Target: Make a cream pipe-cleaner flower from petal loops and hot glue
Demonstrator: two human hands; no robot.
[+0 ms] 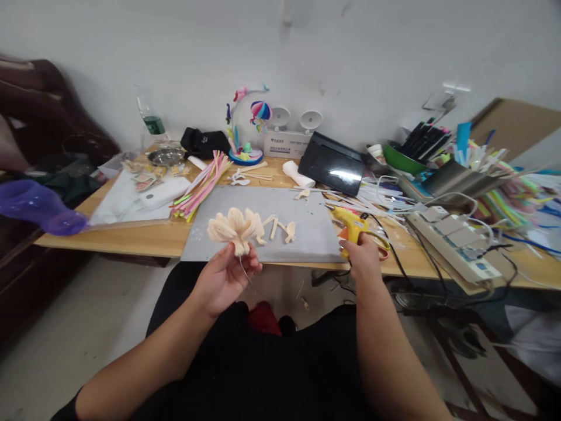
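My left hand (228, 275) pinches the base of a cream fuzzy flower (235, 227) with several petals, held upright above the front edge of a grey mat (307, 225). A thin wire stem hangs from the flower past my fingers. My right hand (364, 255) is wrapped round the handle of a yellow glue gun (352, 222) at the mat's right edge, its nozzle pointing up and left. Loose cream pieces (288, 232) lie on the mat just right of the flower, and another small piece (302, 194) rests near the mat's back edge.
Pink and yellow pipe cleaners (204, 184) lie left of the mat. Behind it stand a colourful balloon ornament (246, 153) and a black tray (332, 164). A power strip (456, 245) with cables and a green bowl (404, 159) are on the right. Scissors lie beside my right hand.
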